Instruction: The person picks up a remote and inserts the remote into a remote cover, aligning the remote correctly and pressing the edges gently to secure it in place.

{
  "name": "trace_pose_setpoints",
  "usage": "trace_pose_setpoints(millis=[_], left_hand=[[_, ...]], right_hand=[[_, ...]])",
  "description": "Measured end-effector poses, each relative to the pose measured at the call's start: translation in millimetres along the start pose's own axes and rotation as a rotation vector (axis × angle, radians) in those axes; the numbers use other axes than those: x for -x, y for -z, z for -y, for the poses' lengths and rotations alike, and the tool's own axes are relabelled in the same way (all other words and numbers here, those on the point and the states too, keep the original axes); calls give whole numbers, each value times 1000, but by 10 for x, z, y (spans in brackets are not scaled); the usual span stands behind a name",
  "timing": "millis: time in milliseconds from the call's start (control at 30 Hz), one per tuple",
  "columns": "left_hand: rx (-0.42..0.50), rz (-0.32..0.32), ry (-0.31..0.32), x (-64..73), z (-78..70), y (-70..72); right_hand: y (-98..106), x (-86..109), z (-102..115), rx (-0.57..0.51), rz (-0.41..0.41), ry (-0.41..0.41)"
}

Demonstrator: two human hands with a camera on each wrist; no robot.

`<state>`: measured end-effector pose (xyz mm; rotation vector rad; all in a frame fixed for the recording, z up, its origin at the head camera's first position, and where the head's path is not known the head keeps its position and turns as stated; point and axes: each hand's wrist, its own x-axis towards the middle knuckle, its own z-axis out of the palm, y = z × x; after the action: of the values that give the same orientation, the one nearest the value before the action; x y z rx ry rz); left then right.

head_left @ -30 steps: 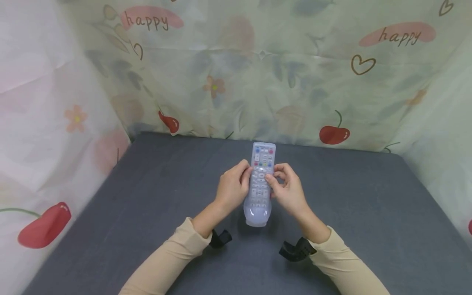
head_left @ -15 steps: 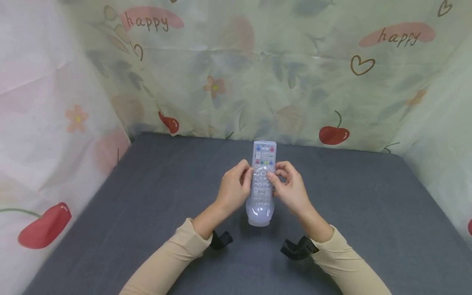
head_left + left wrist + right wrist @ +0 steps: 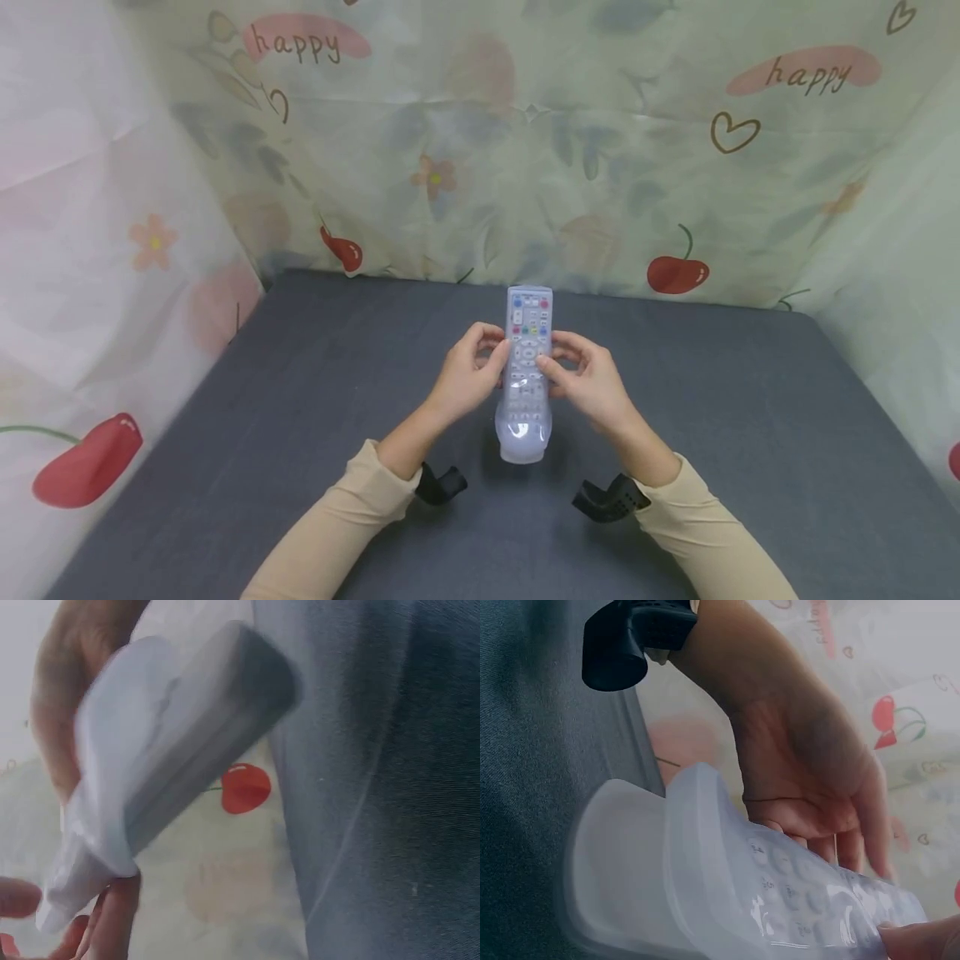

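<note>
- A pale cloth [image 3: 532,167] printed with cherries, flowers and the word "happy" 2 times hung behind the dark table [image 3: 300,367]
- 2 beige sleeves [image 3: 333,533] reached in over the table
- The remote control [image 3: 521,457] was between the hands, above the table, 1 end jutting from the flared edge of a translucent cover [image 3: 522,429]
- The left hand [image 3: 461,379] and right hand [image 3: 592,383] stood apart, each pinching 1 long side of the covered remote, the right thumb on its front
- 2 black wrist mounts [image 3: 442,485] sat below the wrists
- Small coloured buttons [image 3: 534,330] showed through the cover
</note>
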<state>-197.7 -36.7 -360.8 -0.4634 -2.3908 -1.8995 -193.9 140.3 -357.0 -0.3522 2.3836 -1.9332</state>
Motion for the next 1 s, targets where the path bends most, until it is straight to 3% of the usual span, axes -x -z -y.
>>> trace_pose_setpoints(millis=[133,333,467,767,1000], left_hand=[[10,23,50,-22,-12,4],[38,1,73,-26,-18,5],[48,-10,97,-24,-30,5],[78,-31,95,-18,26,-47],[146,-76,113,-12,-4,-77]], right_hand=[[-3,-1,8,5,21,-12],[25,-3,9,33,51,-30],[88,-27,10,102,19,6],[140,-55,103,504,-54,248],[79,-28,152,741,-66,445]])
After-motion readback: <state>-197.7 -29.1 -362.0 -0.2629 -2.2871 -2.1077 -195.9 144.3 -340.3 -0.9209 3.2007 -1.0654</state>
